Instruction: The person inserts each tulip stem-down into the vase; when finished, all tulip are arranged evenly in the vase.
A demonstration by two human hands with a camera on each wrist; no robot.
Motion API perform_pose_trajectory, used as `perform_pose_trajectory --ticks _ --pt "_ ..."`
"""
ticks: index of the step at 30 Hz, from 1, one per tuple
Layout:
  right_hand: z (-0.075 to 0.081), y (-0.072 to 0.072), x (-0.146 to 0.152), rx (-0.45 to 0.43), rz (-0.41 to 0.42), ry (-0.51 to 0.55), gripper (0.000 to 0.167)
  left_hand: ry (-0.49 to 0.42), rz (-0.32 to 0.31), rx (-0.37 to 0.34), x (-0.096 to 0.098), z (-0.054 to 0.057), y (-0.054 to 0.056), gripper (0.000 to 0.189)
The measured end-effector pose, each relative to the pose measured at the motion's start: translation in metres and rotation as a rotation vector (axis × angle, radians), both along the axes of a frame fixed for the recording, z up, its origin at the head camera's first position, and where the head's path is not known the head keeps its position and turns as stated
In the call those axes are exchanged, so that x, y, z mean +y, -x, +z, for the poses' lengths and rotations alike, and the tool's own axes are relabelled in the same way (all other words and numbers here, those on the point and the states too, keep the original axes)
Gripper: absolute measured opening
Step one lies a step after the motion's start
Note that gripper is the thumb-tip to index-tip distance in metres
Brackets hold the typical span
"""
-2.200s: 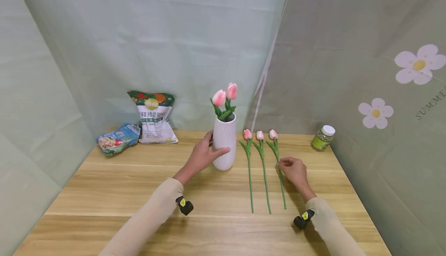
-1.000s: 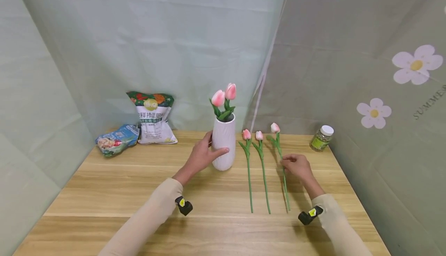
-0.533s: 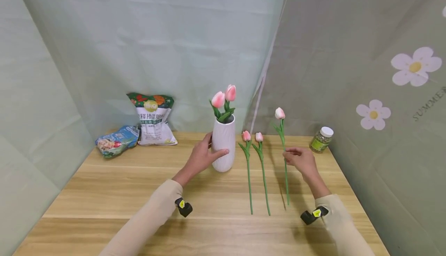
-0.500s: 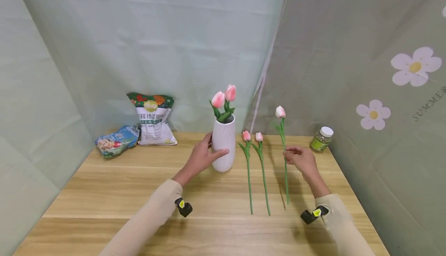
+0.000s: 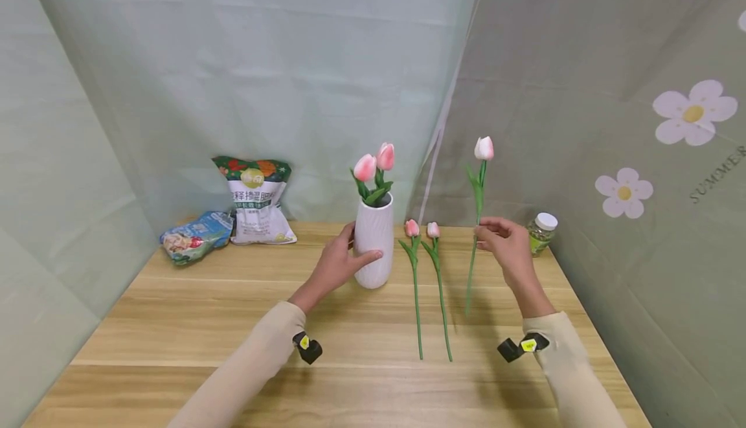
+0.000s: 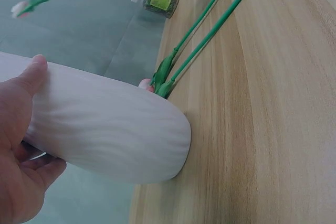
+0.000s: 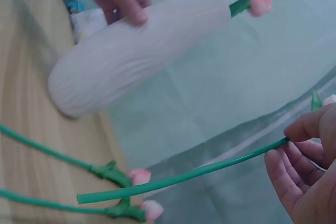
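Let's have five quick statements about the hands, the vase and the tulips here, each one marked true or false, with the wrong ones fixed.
1. The left hand grips the white vase. True.
2. The right hand holds up one tulip by its bloom. False: its fingers pinch the green stem.
3. Two loose tulips lie on the table. True.
4. The white vase contains four tulips. False: two pink blooms show above its rim.
5. The right hand partly hides the jar in the head view. True.
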State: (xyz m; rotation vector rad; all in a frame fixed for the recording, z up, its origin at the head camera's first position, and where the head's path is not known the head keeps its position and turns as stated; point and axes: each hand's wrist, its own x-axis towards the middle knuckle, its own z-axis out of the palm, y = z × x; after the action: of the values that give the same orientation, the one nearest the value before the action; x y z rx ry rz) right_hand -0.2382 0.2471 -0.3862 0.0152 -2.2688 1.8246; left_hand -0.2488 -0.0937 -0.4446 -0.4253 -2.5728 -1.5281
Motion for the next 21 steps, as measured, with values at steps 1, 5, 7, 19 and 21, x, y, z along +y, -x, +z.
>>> perform_pose_trajectory --ticks 1,5,7,19,21 --pt "0.003 0.0 -0.002 0.013 0.0 0.01 0.031 0.0 -0.001 0.0 0.0 0.0 0.0 0.089" --pt "0.017 0.003 -0.009 0.066 0.001 0.078 0.025 0.0 -0.004 -0.007 0.0 0.0 -0.001 0.089" --pt "0.024 0.003 -0.013 0.094 0.002 0.115 0.019 0.001 -0.004 -0.01 0.0 0.0 -0.001 0.089" --pt "0.051 0.006 -0.029 0.275 0.017 0.19 0.024 0.004 -0.005 -0.02 0.0 0.002 -0.001 0.089" --pt "0.055 0.007 -0.031 0.303 0.021 0.213 0.018 0.003 -0.008 -0.02 0.0 0.002 -0.001 0.09"
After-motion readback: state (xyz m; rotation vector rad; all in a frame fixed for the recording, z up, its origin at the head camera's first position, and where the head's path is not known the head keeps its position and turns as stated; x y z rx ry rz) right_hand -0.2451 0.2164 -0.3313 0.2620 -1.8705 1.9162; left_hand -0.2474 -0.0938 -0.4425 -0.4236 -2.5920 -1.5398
